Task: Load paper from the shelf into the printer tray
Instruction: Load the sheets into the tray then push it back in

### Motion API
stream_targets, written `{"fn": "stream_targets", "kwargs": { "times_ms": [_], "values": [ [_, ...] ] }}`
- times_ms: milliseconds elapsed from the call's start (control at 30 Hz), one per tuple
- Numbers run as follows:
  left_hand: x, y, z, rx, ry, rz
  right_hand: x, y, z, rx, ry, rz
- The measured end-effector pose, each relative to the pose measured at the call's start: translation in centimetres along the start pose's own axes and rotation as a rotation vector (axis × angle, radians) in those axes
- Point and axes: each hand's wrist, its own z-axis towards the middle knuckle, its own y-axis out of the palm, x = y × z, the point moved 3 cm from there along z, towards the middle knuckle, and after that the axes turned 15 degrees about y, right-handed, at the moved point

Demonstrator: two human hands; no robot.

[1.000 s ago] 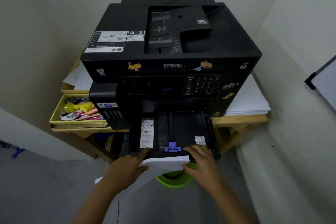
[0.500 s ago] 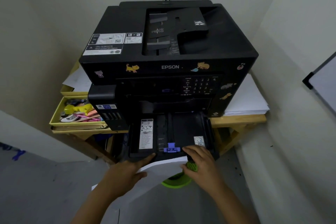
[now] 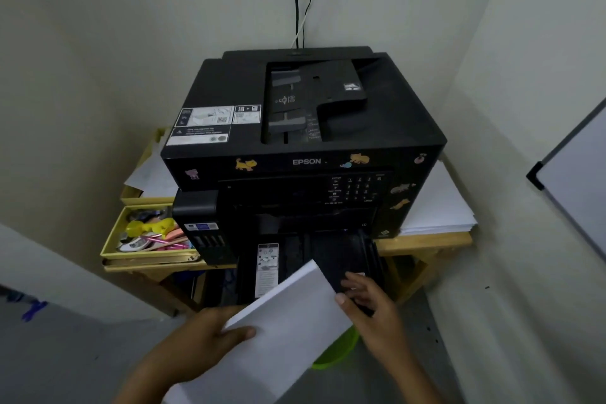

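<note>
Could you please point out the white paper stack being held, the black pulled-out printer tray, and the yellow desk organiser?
white paper stack (image 3: 288,311), head view, top sheet's middle
black pulled-out printer tray (image 3: 341,252), head view, bare floor
yellow desk organiser (image 3: 110,241), head view, left wall

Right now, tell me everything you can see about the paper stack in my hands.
The paper stack is plain white, blank on top, with a visible thickness along its near-left edge. It is tilted, its far corner raised over the open black printer tray and not yet lying in it. The left hand holds its left edge, thumb on top. The right hand touches its right edge, fingers over the tray. Its near end runs out of view.
</note>
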Motion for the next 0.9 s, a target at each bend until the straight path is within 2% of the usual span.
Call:
{"fn": "stream_targets", "kwargs": {
  "times_ms": [100, 233, 367, 467, 600, 900],
  "values": [
    [0.7, -1.3, -0.4, 0.085, -0.053, -0.159, -1.6, 0.2, -0.4, -0.036, 0.086, 0.208],
    [0.6, -1.8, -0.5, 0.298, -0.101, -0.346, -3.4, 1.3, -1.0, -0.072, 0.154, 0.384],
    [-0.4, -0.3, -0.3, 0.577, -0.105, -0.467, -3.9, 3.1, -1.6, -0.119, 0.142, 0.357],
    [-1.4, 1.6, 0.0, 0.711, -0.121, -0.513, -3.6, 4.5, -2.2, -0.116, 0.104, 0.268],
    [-2.5, 3.7, 0.5, 0.781, -0.15, -0.572, -2.2, 5.7, -2.4, 0.045, 0.052, 0.105],
    [-3.8, 6.3, 1.2, 0.832, -0.179, -0.581, -1.4, 6.4, -2.5, 0.223, 0.115, 0.079]
  ]
}}
